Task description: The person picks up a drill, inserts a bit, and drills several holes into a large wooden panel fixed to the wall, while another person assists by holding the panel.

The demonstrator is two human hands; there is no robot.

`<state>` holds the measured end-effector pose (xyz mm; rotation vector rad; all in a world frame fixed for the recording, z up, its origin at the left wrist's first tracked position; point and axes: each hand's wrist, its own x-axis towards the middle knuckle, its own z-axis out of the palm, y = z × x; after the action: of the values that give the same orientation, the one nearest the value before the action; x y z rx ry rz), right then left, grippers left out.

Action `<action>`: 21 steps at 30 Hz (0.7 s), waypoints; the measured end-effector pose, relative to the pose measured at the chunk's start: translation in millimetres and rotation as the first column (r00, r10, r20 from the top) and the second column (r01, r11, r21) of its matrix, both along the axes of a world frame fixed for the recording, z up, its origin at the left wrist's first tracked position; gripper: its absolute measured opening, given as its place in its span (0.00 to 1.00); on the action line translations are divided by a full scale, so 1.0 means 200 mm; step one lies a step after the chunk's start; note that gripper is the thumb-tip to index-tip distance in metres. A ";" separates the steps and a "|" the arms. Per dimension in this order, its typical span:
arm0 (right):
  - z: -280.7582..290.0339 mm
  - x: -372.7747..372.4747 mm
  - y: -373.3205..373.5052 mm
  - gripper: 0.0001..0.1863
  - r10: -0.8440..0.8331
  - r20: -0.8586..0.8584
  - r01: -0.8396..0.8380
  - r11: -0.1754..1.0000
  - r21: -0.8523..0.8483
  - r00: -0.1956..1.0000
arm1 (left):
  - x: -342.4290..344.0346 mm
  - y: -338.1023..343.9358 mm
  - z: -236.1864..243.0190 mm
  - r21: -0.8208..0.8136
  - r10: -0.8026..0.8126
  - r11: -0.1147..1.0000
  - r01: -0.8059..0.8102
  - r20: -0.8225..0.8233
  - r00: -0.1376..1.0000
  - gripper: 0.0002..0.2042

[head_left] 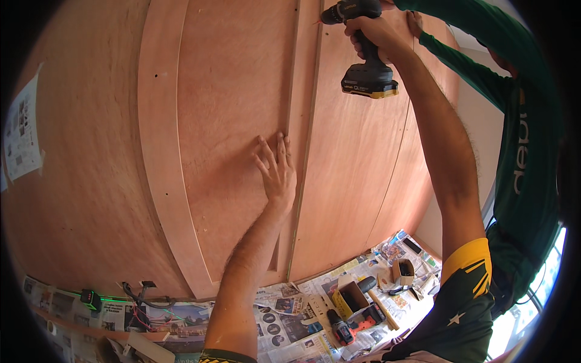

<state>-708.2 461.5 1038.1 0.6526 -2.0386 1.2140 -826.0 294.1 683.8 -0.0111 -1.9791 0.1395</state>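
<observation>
My right hand (pixel 373 37) grips a black cordless drill (pixel 369 78) by its handle, raised at the top of the view, with a thin bit pointing left in front of a plywood wall (pixel 236 72). My left hand (pixel 277 172) rests with fingers spread on the wall's reddish plywood, beside a narrow vertical batten (pixel 302 85). A wider vertical strip (pixel 158 109) runs down the panel farther left.
A co-worker in a green top (pixel 526 145) reaches to the wall at upper right. Newspapers (pixel 278 327) below hold a red drill (pixel 346 327), small boxes (pixel 402 271) and tools. A green laser level (pixel 91 300) and cables sit lower left. Paper sheets (pixel 21 127) are taped at left.
</observation>
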 end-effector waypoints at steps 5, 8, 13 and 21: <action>0.01 -0.02 0.02 0.06 -0.024 -0.008 0.024 0.997 0.069 1.000 | 0.04 0.02 0.03 -0.015 0.030 0.999 -0.029 0.069 0.997 0.39; -0.01 0.01 -0.03 0.06 -0.076 0.011 0.075 0.995 0.064 0.997 | 0.01 -0.02 0.00 -0.027 -0.015 1.000 0.016 0.031 0.999 0.40; 0.06 0.03 -0.05 0.05 -0.030 0.151 0.045 0.994 -0.097 0.988 | -0.08 -0.14 0.00 -0.041 -0.304 0.949 0.313 0.140 0.942 0.74; 0.04 -0.02 -0.06 0.05 -0.109 0.149 0.131 0.980 -0.148 0.983 | -0.07 -0.23 0.04 -0.073 -0.443 0.886 0.458 0.160 0.882 0.74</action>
<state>-712.2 450.4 1046.2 0.3725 -2.0381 1.3653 -839.1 248.6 691.8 -0.5662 -2.0511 -0.0605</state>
